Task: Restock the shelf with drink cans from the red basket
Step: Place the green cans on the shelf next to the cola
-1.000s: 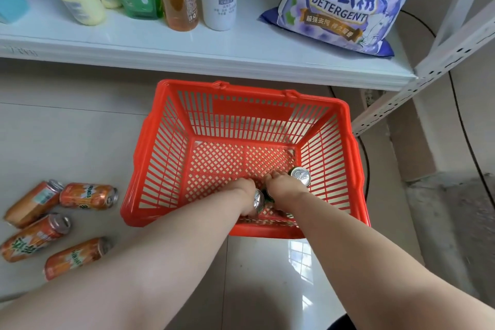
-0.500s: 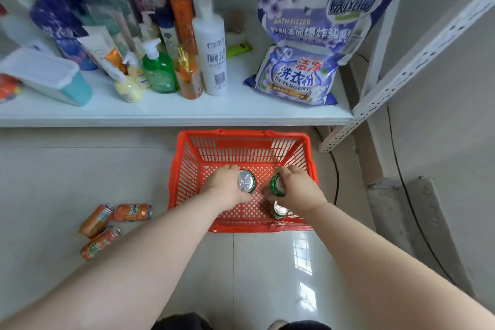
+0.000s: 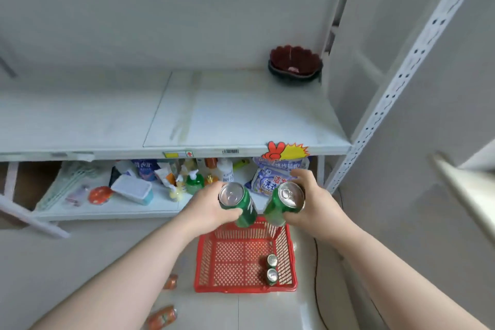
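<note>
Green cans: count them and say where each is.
4. One can in the left hand, one in the right hand, two upright in the basket by its right wall. The held cans cover its far end; more could hide there.

I see a plain pale grey wall [image 3: 187, 8] behind a white metal shelving unit [image 3: 241, 115], its boards softly and evenly lit. A perforated white steel upright [image 3: 407, 67] slants across the right side. Below lies a glossy pale tiled floor [image 3: 67, 262], with a thin black cable [image 3: 317, 284] running along its right edge.
</note>
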